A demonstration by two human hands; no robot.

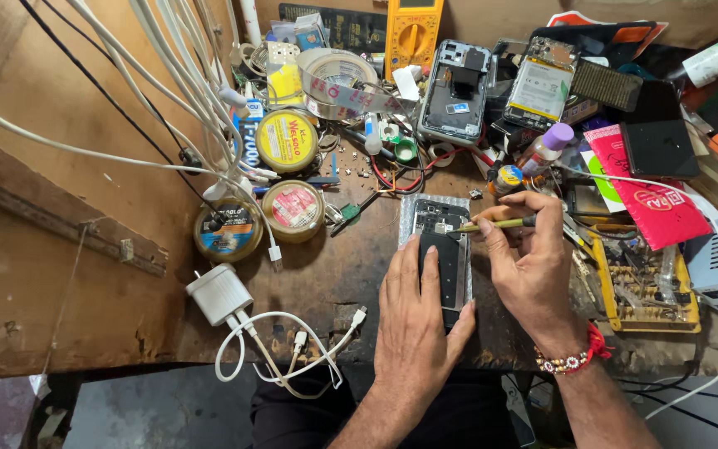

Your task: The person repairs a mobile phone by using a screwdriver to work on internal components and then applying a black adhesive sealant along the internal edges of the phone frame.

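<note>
While the left hand (413, 312) lies flat on the opened phone (442, 249), right hand (525, 258) pinched around a yellow screwdriver (496, 224)

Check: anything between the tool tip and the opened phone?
Nothing visible. The right hand holds the tool with its tip already at the upper part of the phone. The left hand lies on the phone's lower half, clear of the tip.

– We see a yellow-green screwdriver (492, 224) over the black opened phone (442, 249), right?
– Yep, plus a red-and-white beaded bracelet (577, 355), yellow multimeter (411, 32), white charger (219, 293).
</note>
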